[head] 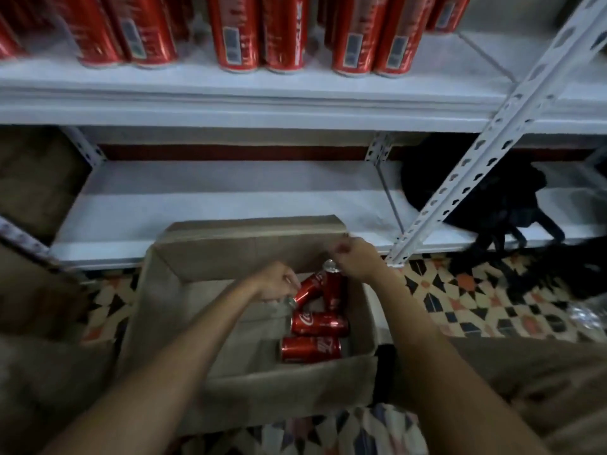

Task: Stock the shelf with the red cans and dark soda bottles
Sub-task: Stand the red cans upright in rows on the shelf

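Observation:
An open cardboard box stands on the floor before the white shelf. Several red cans lie inside it. My left hand grips the end of a tilted red can. My right hand has its fingers curled over the top of an upright red can. Two more red cans lie on their sides nearer to me. Rows of tall red cans stand on the upper shelf board. No dark soda bottles are in view.
The lower shelf board is bare on the left; a black bag sits on its right part. A slanted white perforated upright crosses the right side. Brown cardboard stands at left. Patterned tiles cover the floor.

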